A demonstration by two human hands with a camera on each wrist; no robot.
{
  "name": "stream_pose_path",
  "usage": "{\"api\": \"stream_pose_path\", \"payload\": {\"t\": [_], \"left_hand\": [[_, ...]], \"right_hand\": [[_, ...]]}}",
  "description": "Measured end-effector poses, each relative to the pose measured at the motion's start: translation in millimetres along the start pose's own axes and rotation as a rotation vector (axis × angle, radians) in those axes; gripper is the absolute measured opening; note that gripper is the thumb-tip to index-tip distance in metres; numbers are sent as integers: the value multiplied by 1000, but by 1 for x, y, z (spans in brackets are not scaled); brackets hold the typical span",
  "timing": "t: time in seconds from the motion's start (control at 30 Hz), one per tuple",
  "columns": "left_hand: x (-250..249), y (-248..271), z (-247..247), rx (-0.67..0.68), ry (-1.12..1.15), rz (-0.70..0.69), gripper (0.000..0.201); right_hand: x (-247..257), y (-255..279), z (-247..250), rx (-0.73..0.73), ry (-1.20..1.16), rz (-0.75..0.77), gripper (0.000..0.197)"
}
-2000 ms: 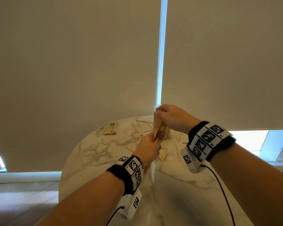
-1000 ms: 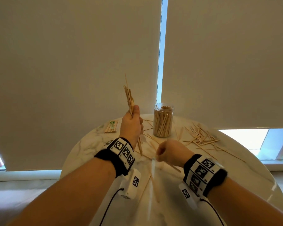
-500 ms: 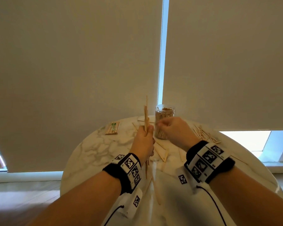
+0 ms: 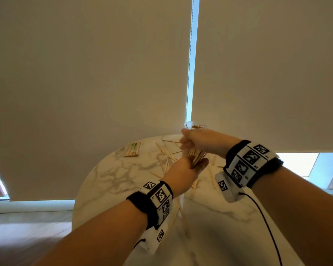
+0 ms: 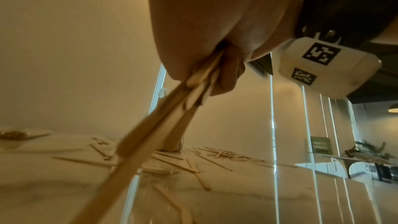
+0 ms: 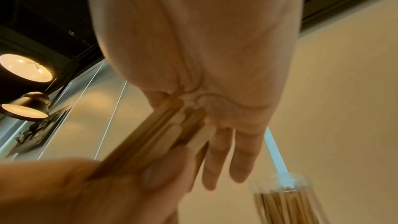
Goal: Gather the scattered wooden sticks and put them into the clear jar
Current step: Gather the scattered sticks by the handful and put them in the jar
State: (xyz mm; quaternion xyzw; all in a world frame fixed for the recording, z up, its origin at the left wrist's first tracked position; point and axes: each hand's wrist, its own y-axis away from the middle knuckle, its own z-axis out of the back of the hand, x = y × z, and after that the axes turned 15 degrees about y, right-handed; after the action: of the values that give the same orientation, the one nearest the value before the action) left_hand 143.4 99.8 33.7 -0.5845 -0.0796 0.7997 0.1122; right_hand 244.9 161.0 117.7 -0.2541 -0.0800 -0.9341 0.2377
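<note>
Left hand (image 4: 183, 173) fingers clamp a bundle of wooden sticks (image 4: 195, 157) at 6 o'clock of the clear jar (image 4: 193, 126); right hand (image 4: 200, 143) apparently pinches its top. Light, stiff, splay easily: grip mid-bundle. More sticks litter the table (image 4: 112, 181).

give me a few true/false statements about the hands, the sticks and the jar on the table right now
1. The left hand grips a bundle of sticks. True.
2. The clear jar is empty. False: the right wrist view shows sticks standing inside it.
3. The right hand rests flat on the marble table. False: it is raised, meeting the top of the bundle in front of the jar.
4. Loose sticks lie on the table. True.
5. A small pack of sticks lies inside the jar. False: it lies on the table, far left of the jar.
</note>
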Motion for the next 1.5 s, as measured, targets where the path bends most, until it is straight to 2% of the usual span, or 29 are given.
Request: {"api": "stream_pose_path", "payload": {"t": [0.07,0.13,0.23,0.33,0.4,0.43,0.53,0.57,0.6,0.73,0.83,0.9,0.97,1.1,1.13,1.23,1.37,1.4,1.5], "left_hand": [[-1,-1,-1,-5,-33,-17,27],[-4,-1,-6,-15,-54,-41,29],[-1,-1,-6,7,60,-14,26],[9,-8,12,-99,336,43,28],[13,-15,25,-237,516,26,32],[12,-19,31,-302,606,13,33],[7,-28,43,-446,828,-8,29],[6,-30,43,-475,873,-9,27],[4,-31,41,-492,903,-11,25],[0,-28,30,-483,922,-46,21],[-2,-29,31,-486,896,-78,18],[-4,-30,36,-515,866,-93,18],[-3,-30,37,-536,859,-99,18],[2,-25,24,-478,871,-28,18],[2,-24,22,-471,865,-21,17],[2,-23,24,-460,799,-2,18],[3,-22,22,-373,755,124,43],[2,-22,21,-356,769,137,41],[-2,-21,20,-290,767,175,34]], "right_hand": [[0,2,-2,-46,59,9,56],[0,6,-10,9,99,7,65],[-6,4,-18,-51,-58,26,67],[-19,2,-19,-187,-318,0,54],[-28,7,-25,-180,-311,-49,33],[-30,12,-31,-105,-258,-93,29],[-28,29,-48,303,-164,-173,59],[-25,31,-53,384,-215,-176,62],[-22,31,-58,402,-272,-176,60],[-14,23,-74,245,-213,-140,44],[-22,19,-77,145,-288,-149,39],[-27,19,-78,158,-301,-165,40],[-28,22,-81,238,-266,-190,41],[-25,22,-83,265,-455,-123,57],[-24,20,-82,247,-433,-101,55],[-25,19,-80,136,-289,-78,32],[-20,20,-74,-58,-207,-40,15],[-19,20,-73,-100,-130,-24,14],[-18,20,-73,-145,102,-4,32]]}}
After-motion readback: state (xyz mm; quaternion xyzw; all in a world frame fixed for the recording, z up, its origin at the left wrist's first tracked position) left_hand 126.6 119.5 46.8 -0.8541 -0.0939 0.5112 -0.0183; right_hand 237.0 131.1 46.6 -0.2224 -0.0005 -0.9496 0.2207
